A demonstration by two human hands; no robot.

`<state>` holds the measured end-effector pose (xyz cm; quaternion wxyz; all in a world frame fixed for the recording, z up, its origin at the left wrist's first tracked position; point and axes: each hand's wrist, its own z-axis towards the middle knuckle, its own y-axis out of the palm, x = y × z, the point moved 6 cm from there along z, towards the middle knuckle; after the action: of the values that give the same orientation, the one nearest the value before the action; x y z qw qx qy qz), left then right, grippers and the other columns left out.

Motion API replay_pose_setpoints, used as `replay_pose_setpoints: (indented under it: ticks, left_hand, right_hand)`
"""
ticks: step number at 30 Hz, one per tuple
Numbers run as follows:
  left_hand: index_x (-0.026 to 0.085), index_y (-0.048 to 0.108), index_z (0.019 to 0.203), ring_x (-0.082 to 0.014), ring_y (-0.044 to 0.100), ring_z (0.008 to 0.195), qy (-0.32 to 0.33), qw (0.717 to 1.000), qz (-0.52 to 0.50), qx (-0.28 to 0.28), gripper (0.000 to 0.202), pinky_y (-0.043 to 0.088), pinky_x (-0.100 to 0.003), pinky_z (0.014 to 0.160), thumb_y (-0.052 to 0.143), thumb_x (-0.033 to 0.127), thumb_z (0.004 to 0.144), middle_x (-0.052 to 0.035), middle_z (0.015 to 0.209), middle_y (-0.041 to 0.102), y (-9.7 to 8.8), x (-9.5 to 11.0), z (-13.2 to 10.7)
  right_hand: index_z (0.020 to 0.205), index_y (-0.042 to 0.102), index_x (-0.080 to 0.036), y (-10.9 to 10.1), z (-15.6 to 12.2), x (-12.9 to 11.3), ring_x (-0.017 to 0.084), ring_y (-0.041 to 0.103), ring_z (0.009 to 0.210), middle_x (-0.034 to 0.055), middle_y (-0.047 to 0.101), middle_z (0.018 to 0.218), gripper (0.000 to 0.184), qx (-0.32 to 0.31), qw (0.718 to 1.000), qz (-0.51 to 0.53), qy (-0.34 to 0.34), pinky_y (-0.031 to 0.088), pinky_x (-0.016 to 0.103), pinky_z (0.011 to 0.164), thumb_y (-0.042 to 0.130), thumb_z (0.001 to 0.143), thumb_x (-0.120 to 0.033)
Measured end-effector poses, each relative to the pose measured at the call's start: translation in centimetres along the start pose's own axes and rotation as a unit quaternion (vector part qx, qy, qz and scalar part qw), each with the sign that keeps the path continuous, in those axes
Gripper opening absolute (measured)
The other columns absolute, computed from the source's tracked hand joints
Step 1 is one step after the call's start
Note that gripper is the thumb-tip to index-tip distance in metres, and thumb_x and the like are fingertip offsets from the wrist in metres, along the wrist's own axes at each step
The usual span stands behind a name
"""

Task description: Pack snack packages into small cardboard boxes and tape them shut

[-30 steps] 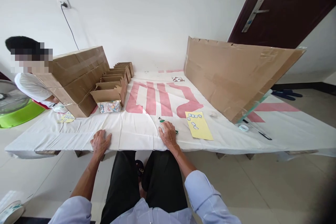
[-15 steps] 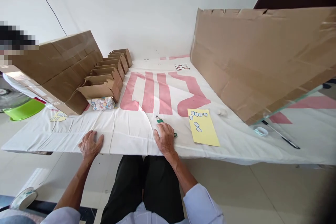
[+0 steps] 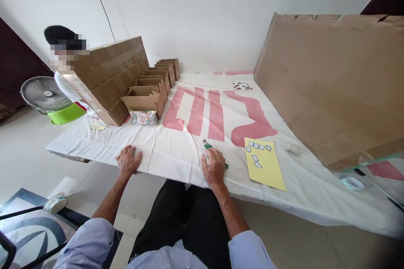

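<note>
Lying palm-down at the near edge of the desk, the hands sit well apart on its white cloth. The left hand is open, thumb held away from the fingers, with nothing visible in it. The right hand lies over a green tool; the dark tip shows beyond the fingers and another green bit peeks out on the right, but whether the fingers grip it I cannot tell.

Just right of that hand lies a yellow sheet with small outlined shapes on it. Further right, a roll of tape rests near the foot of a big cardboard panel, which stands upright.

Past the left hand, a colourfully patterned packet sits in front of a row of open cardboard boxes running back toward the wall. Beside them on the left stands a taller wall of cartons, partly hiding a person in a white sleeve. Deeper in, beyond large red markings on the cloth, lies a small patterned card.
</note>
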<state>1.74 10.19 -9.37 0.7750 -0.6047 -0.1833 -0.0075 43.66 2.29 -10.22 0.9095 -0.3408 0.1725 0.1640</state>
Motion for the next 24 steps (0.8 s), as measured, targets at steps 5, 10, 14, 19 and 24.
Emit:
replay_pose_setpoints:
  ticks: [5, 10, 14, 19, 24]
  left_hand:
    - [0.021, 0.070, 0.145, -0.0359, 0.049, 0.156, 0.020, 1.000, 0.016, -0.006, 0.046, 0.038, -0.057, 0.128, 0.056, 0.045, 0.108, -0.0165, 0.168, 0.057, 0.3, 0.0, 0.1]
    - [0.017, 0.067, 0.153, -0.0375, 0.043, 0.163, 0.060, 0.997, 0.043, -0.026, 0.053, 0.037, -0.056, 0.130, 0.051, 0.045, 0.111, -0.0195, 0.174, 0.050, 0.7, -0.1, -0.4]
    - [0.016, 0.064, 0.158, -0.0399, 0.041, 0.165, 0.076, 0.996, 0.045, -0.028, 0.057, 0.034, -0.058, 0.132, 0.051, 0.046, 0.112, -0.0220, 0.176, 0.047, 0.6, -0.6, -1.2]
    - [0.015, 0.061, 0.161, -0.0405, 0.040, 0.166, 0.080, 0.995, 0.048, -0.033, 0.058, 0.033, -0.059, 0.133, 0.049, 0.045, 0.113, -0.0232, 0.177, 0.044, 0.5, -1.5, -2.5]
    - [0.013, 0.060, 0.162, -0.0414, 0.040, 0.166, 0.091, 0.995, 0.045, -0.024, 0.059, 0.033, -0.060, 0.133, 0.047, 0.045, 0.113, -0.0245, 0.177, 0.044, 0.4, -2.3, -3.7]
  right_hand:
    - [0.120, 0.074, -0.019, 0.3, 0.1, 0.3, 0.030, 0.064, 0.113, 0.0135, 0.075, 0.119, 0.025, 0.001, 1.000, -0.020, 0.004, 0.050, 0.043, 0.100, 0.058, 0.102, -0.023]
    - [0.125, 0.073, -0.016, 0.2, 0.4, 0.6, 0.031, 0.064, 0.115, 0.0151, 0.075, 0.123, 0.030, -0.027, 0.998, -0.051, 0.016, 0.050, 0.043, 0.100, 0.057, 0.100, -0.021]
    - [0.128, 0.072, -0.016, 0.2, 0.7, 1.0, 0.032, 0.063, 0.116, 0.0157, 0.073, 0.128, 0.032, -0.060, 0.994, -0.075, 0.049, 0.050, 0.044, 0.100, 0.058, 0.099, -0.021]
    - [0.134, 0.069, -0.015, 0.5, 0.8, 1.9, 0.033, 0.060, 0.120, 0.0169, 0.070, 0.130, 0.038, -0.091, 0.984, -0.107, 0.106, 0.048, 0.043, 0.097, 0.058, 0.098, -0.022]
    - [0.138, 0.067, -0.015, 0.5, 0.9, 1.9, 0.033, 0.059, 0.121, 0.0176, 0.069, 0.131, 0.040, -0.109, 0.977, -0.124, 0.132, 0.046, 0.043, 0.098, 0.057, 0.100, -0.023]
